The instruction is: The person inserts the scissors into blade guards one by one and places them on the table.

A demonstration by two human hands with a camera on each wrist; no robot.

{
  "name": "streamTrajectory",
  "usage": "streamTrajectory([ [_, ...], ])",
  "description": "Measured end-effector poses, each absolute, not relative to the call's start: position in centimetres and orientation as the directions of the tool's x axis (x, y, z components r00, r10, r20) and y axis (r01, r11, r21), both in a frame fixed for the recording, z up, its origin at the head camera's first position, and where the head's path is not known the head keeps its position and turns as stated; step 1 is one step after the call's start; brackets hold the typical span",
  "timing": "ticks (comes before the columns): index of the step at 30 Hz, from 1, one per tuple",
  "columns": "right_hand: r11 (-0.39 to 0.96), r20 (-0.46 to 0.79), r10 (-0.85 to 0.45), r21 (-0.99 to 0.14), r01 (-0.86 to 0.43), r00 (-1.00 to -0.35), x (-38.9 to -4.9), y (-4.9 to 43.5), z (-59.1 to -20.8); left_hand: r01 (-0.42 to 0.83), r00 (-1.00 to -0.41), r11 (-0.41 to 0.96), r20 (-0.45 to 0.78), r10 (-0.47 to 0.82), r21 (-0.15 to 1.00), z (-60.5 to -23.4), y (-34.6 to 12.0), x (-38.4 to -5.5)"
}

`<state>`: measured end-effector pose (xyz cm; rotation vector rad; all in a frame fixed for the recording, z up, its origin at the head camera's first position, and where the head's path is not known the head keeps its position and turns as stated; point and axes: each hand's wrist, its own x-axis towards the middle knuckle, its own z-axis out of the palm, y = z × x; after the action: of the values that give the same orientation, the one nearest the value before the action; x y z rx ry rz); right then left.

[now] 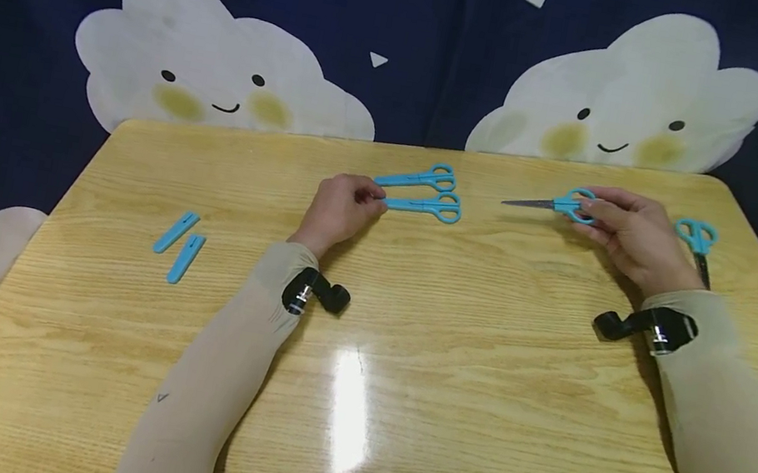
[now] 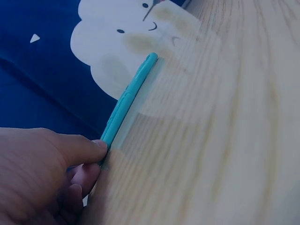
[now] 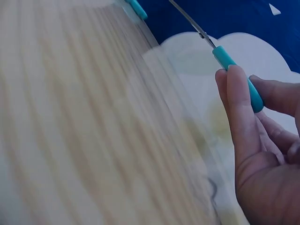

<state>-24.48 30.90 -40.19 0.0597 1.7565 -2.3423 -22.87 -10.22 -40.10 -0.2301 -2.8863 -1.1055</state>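
Scissors [image 1: 570,205] with bare blades are resting in my right hand [image 1: 626,234], fingers and thumb gripping the handles, points aiming left above the counter [image 1: 444,383]. My left hand [image 1: 340,211] is pinching the cover tip of the nearer covered pair [image 1: 422,206], which is lying just beside the farther covered pair [image 1: 410,179]. I am judging the step as fitting covers or removing them; which way, I cannot tell. One loose cover [image 1: 176,233] and a second cover [image 1: 185,259] are lying well to the left, and another bare pair [image 1: 694,237] is sitting beside my right hand, its blades partly hidden. If I am covering, the next move is calling for my left hand to release and fetch a cover. The counter's far edge is running close behind the covered pairs, against the cloth [image 1: 436,44]; more open room is lying in the middle and front.
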Motion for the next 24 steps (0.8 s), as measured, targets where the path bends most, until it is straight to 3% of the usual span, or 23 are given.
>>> streamTrajectory([
  [11,-0.242,-0.149,-0.150,-0.953,0.182,-0.977,-25.3,27.8,-40.9,0.081,-0.996,0.703,0.037,0.078,0.707,-40.8,-11.3,-23.3],
  [24,-0.268,-0.166,-0.139,-0.943,0.198,-0.976,-26.1,25.9,-41.7,0.108,-0.994,0.741,0.046,0.104,0.662,-40.1,-13.2,-23.6],
])
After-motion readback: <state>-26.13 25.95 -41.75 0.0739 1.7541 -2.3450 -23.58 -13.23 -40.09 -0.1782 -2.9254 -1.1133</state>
